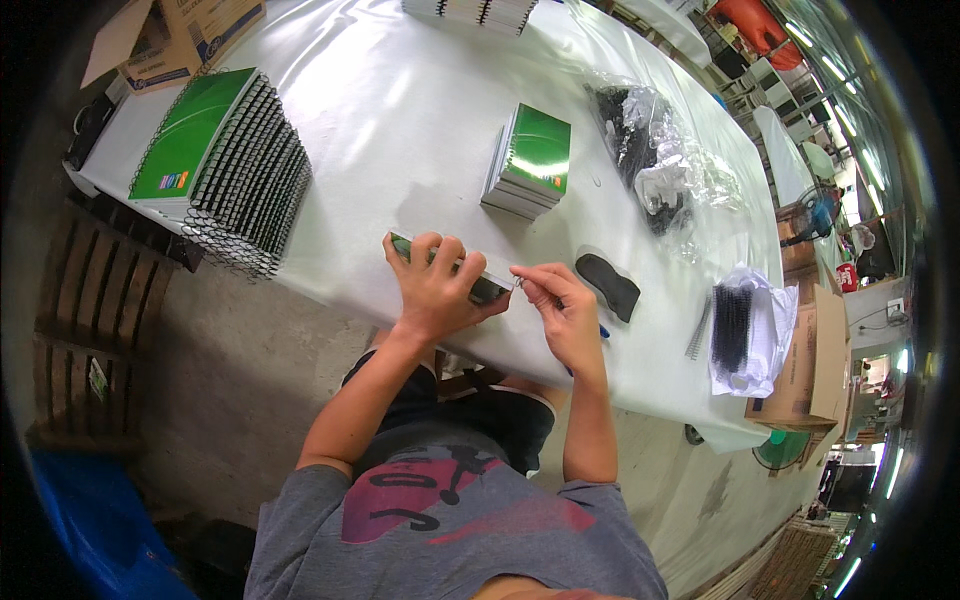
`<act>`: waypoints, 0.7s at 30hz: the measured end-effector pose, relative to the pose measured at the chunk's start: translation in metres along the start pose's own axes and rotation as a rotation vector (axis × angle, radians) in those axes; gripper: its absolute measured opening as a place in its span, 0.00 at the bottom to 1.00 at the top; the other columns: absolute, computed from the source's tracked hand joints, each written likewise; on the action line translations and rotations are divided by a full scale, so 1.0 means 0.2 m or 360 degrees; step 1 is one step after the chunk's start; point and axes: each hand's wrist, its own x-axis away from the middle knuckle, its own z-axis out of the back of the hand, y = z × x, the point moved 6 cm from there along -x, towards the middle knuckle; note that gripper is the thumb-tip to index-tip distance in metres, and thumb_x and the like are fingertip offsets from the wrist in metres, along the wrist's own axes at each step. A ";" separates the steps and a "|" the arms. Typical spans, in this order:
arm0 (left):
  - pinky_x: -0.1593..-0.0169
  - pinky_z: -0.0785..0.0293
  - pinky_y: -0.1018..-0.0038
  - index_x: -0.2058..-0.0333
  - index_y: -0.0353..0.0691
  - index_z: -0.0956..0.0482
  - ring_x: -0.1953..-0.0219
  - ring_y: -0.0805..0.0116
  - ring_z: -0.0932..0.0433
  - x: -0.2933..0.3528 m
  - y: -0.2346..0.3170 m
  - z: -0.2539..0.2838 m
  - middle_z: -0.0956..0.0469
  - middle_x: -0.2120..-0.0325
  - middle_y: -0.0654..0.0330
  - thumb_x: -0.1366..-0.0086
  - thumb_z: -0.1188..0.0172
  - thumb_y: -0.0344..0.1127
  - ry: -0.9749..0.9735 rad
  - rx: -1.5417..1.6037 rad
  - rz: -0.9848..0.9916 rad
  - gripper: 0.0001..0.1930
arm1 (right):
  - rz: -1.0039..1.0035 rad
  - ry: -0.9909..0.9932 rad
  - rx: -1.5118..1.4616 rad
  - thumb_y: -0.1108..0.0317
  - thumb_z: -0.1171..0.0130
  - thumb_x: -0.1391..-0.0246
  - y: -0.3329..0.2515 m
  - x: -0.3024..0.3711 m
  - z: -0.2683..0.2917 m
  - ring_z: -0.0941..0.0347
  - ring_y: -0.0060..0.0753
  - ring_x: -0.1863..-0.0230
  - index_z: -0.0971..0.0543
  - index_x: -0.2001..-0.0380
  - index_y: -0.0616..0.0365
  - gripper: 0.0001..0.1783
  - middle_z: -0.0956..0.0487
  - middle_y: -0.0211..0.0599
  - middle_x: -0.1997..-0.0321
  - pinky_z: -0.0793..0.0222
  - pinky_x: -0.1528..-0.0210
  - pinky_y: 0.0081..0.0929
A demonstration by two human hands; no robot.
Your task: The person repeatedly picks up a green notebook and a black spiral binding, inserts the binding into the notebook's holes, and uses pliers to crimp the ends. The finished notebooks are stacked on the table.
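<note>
At the front edge of the table, my left hand (435,285) is closed round a small notebook (488,290) with a green cover, its fingers over the top and its thumb at the near side. The notebook is tilted on edge, and most of its cover is hidden by my fingers. At the notebook's right end, the fingertips of my right hand (565,315) pinch what looks like the end of a thin wire coil (518,282). Just right of that hand lies a dark, waisted flat pad (608,287). A blue pen (603,331) shows partly behind the hand.
A tall stack of coil-bound green notebooks (215,150) stands at left, near a cardboard box (180,45). A smaller notebook stack (530,160) sits mid-table. Clear plastic with black coils (650,150) lies far right; more black coils (732,328) rest on white wrapping near right.
</note>
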 end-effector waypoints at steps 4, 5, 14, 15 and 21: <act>0.56 0.48 0.50 0.74 0.48 0.30 0.61 0.61 0.37 0.00 0.00 -0.01 0.36 0.71 0.65 0.66 0.31 0.59 -0.0078 -0.0012 0.0041 0.27 | 0.0088 -0.0171 -0.0068 0.74 0.48 0.43 0.01 -0.02 -0.04 0.30 0.24 0.69 0.20 0.61 0.58 0.10 0.25 0.36 0.67 0.34 0.66 0.21; 0.56 0.48 0.49 0.74 0.48 0.30 0.61 0.61 0.37 0.00 0.00 -0.01 0.36 0.70 0.65 0.66 0.31 0.60 -0.0101 -0.0021 0.0054 0.27 | 0.0075 -0.0216 -0.0087 0.73 0.49 0.42 0.01 -0.03 -0.03 0.30 0.24 0.70 0.20 0.61 0.58 0.10 0.25 0.36 0.69 0.34 0.67 0.21; 0.57 0.45 0.44 0.66 0.51 0.29 0.58 0.65 0.36 -0.04 -0.01 -0.03 0.36 0.67 0.67 0.62 0.35 0.63 -0.0369 -0.0051 0.0089 0.29 | -0.0299 -0.0217 0.0058 0.66 0.45 0.43 -0.02 -0.06 -0.03 0.32 0.25 0.78 0.25 0.59 0.60 0.12 0.28 0.37 0.81 0.35 0.72 0.22; 0.57 0.45 0.44 0.66 0.51 0.29 0.58 0.65 0.36 -0.03 -0.01 -0.03 0.36 0.67 0.67 0.61 0.36 0.63 -0.0369 -0.0065 0.0074 0.28 | -0.0272 -0.0184 0.0065 0.66 0.44 0.44 -0.03 -0.06 -0.03 0.31 0.26 0.77 0.25 0.59 0.60 0.12 0.27 0.38 0.80 0.35 0.71 0.22; 0.57 0.44 0.44 0.63 0.54 0.29 0.57 0.65 0.37 0.02 -0.04 -0.02 0.37 0.66 0.67 0.56 0.37 0.60 -0.0395 -0.0056 -0.0041 0.25 | 0.0276 0.0012 0.0249 0.69 0.39 0.49 -0.02 -0.01 0.02 0.29 0.27 0.75 0.23 0.61 0.59 0.11 0.24 0.42 0.72 0.33 0.69 0.23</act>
